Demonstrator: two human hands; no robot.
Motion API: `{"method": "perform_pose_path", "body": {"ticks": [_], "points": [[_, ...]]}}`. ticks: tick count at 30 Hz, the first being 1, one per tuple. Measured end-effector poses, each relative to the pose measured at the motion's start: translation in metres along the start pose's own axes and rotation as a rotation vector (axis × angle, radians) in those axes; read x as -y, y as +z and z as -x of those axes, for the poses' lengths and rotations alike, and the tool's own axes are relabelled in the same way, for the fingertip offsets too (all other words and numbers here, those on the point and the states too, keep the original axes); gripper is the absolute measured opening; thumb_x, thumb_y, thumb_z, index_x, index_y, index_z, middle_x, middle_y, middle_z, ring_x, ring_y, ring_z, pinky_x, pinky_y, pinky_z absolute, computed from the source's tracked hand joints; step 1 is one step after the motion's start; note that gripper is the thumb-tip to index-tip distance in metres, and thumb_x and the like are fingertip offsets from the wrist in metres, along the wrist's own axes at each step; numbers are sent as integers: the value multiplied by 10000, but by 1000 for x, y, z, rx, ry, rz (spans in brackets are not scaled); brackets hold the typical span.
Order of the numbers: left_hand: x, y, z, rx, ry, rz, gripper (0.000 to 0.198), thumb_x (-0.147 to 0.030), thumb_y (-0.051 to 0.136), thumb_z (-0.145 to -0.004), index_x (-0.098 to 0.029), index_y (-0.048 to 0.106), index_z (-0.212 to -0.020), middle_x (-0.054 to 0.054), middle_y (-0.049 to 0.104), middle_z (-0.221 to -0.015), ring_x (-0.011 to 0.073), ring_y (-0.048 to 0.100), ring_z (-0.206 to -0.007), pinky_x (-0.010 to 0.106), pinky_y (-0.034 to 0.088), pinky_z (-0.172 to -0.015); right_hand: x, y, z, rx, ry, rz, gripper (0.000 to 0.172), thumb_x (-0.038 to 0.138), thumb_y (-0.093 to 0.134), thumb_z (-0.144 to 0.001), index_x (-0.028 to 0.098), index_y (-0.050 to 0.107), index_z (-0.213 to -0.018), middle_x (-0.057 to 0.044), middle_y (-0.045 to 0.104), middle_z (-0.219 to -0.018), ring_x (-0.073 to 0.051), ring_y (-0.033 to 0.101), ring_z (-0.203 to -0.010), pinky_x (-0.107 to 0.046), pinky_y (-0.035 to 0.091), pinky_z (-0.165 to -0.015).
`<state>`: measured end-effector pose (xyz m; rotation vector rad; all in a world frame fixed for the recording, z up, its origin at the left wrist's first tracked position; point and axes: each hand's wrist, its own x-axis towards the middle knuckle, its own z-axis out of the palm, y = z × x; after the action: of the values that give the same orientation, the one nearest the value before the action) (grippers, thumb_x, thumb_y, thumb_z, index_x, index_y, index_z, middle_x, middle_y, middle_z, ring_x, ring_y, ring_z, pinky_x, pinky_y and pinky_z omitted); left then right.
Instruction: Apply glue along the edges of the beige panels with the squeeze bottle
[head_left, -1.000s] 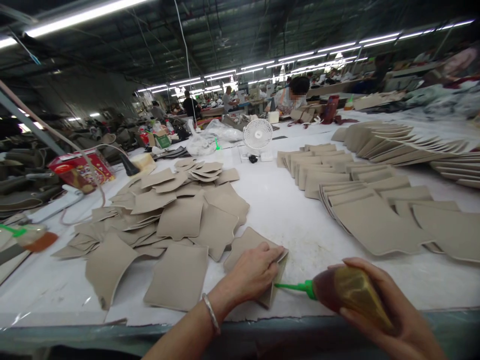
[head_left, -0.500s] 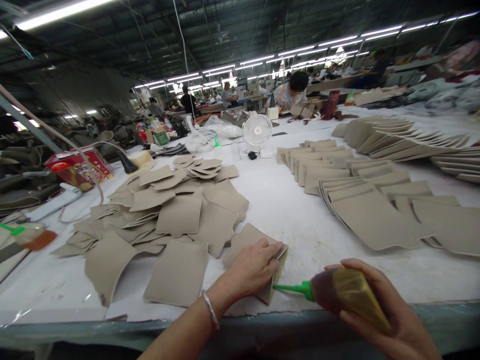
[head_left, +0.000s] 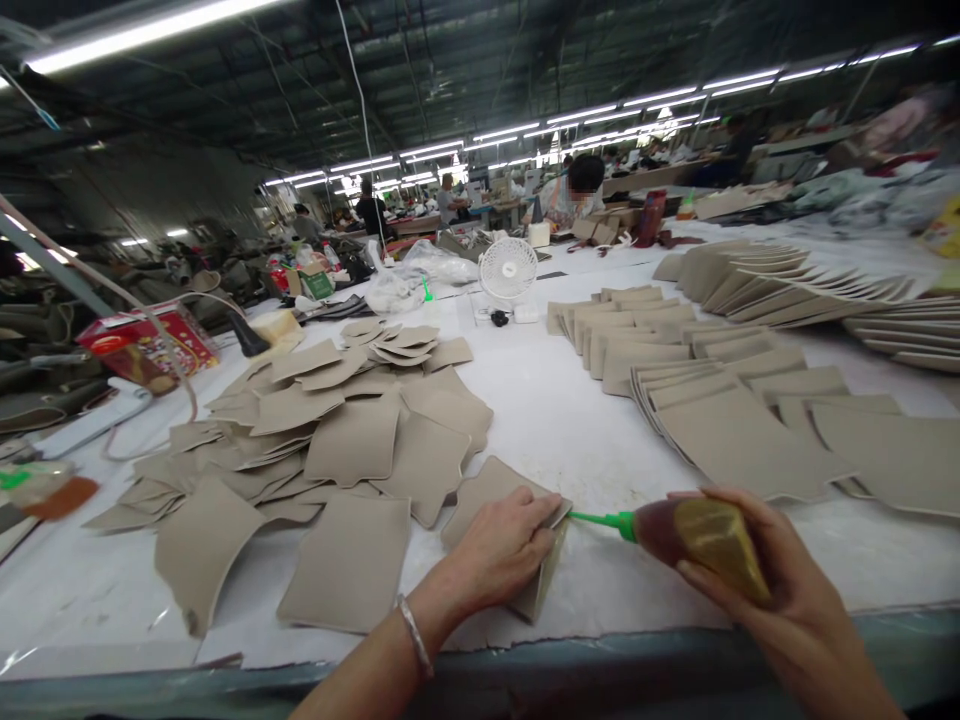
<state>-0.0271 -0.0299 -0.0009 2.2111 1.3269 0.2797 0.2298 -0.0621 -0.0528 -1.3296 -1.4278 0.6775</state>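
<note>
My left hand (head_left: 510, 550), with a metal bangle at the wrist, presses on a taupe panel (head_left: 480, 485) near the table's front edge. Its index finger is stretched toward the panel's corner and the other fingers curl at the right edge, where a yellowish strip shows. My right hand (head_left: 787, 590) is wrapped round a squeeze bottle (head_left: 705, 545) of amber-brown liquid, tilted on its side. The bottle's green nozzle tip is close to that corner; whether it touches, I cannot tell. Left of my hands lies a loose heap of similar panels (head_left: 352, 440).
Overlapping rows of panels (head_left: 750, 430) and a fanned stack (head_left: 795, 280) lie on the right. A small white fan (head_left: 508, 270) stands mid-table. Another green-tipped bottle (head_left: 52, 490) and a red box (head_left: 150, 340) are at left. A co-worker (head_left: 574, 190) bends over the table's far side.
The bottle's nozzle has moved away from me along the panel's right edge, from its lower part to the upper corner. My left hand keeps its place on the panel. The view has shifted slightly.
</note>
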Motion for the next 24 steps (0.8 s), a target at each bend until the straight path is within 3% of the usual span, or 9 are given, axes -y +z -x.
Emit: {"method": "perform_pose_path", "body": {"ticks": [4, 14, 24], "points": [[0, -1, 0, 1, -2, 8, 419, -208, 358, -897, -280, 585, -1242, 22, 572, -946, 188, 580, -884, 276, 418, -815, -8, -5, -4, 11, -84, 48, 555, 465, 743, -742, 298, 514, -1219, -47, 595, -1185, -301, 588, -1065, -382, 496, -937], [-2, -1, -1, 8, -23, 25, 454, -229, 356, -900, -286, 566, -1298, 34, 592, -990, 198, 588, -912, 283, 428, -838, -5, -6, -1, 26, -80, 40, 534, 446, 710, -811, 286, 468, -1260, -51, 574, -1214, -286, 568, -1101, -354, 475, -951], [-2, -2, -1, 6, -23, 37, 456, -212, 352, -896, -262, 574, -1291, 41, 612, -1063, 201, 592, -969, 289, 434, -897, 14, 5, 14, -18, 47, -33, 500, 487, 700, -799, 302, 506, -1221, -2, 551, -1182, -238, 535, -1091, -255, 397, -965]]}}
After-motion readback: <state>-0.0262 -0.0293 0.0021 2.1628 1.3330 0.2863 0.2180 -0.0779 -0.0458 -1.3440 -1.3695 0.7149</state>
